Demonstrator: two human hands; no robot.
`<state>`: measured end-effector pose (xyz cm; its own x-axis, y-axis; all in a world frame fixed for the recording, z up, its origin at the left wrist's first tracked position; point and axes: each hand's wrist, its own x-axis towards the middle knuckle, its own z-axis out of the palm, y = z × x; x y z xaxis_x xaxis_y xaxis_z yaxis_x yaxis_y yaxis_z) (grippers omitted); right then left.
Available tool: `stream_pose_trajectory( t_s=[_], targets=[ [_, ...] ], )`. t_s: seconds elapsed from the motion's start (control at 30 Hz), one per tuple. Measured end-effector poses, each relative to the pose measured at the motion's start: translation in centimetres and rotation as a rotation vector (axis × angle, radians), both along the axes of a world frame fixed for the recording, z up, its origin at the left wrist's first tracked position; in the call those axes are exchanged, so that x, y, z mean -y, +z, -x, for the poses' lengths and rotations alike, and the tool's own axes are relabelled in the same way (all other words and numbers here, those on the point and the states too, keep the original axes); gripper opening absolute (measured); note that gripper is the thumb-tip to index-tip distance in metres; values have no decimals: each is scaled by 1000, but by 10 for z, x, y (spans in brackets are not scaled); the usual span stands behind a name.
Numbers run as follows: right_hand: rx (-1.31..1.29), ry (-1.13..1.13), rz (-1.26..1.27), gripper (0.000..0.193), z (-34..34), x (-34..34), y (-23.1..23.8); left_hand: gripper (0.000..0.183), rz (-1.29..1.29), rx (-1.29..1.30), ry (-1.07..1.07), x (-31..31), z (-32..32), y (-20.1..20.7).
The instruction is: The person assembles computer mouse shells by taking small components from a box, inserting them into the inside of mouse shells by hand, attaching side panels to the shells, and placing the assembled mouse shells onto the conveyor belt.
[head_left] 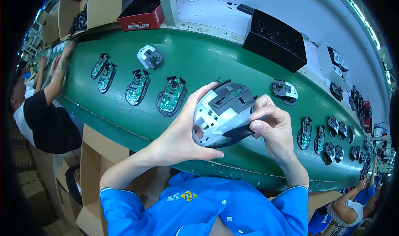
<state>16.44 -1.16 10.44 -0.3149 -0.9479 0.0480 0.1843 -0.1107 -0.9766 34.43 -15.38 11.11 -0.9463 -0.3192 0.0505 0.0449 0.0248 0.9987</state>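
In front of my chest I hold a grey, white and black computer mouse shell (224, 111), tilted above the green bench. My left hand (178, 132) wraps round its left end, with the thumb along the lower edge and the fingers on the far side. At the shell's right side my right hand (272, 124) pinches the edge of a dark side piece (239, 133) between thumb and fingers. Whether that piece is fixed to the shell cannot be made out. Left of my hands lie mouse bases with green circuit boards, the nearest base (171, 95) close to my left wrist.
A white-and-grey mouse shell (149, 57) lies at the far left, another mouse shell (285, 90) at the right. Several mouse parts line the green bench (199, 55) further right. Behind stand a black box (274, 40) and a red box (141, 18). People work at both sides.
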Motion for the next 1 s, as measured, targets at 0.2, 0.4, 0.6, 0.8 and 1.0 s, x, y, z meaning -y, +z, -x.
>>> stream_pose_trajectory(
  t_s=[0.2, 0.4, 0.6, 0.8, 1.0],
  targets=[
    [27, 4, 57, 17, 1, 7, -13, 104, 164, 26, 94, -3, -2, -7],
    [-111, 27, 110, 28, 4, 7, -14, 98, 33, 145, 132, -12, -6, -8],
    [-181, 14, 180, 46, 6, 11, -15, 97, 235, 113, 171, -12, -7, -7],
    [-283, 26, 173, 50, 9, 9, -10, 98, 194, 125, 164, -15, -5, -10],
    [-298, 38, 117, 67, 9, 10, -2, 94, 348, 30, 208, -16, -4, -8]
  ],
)
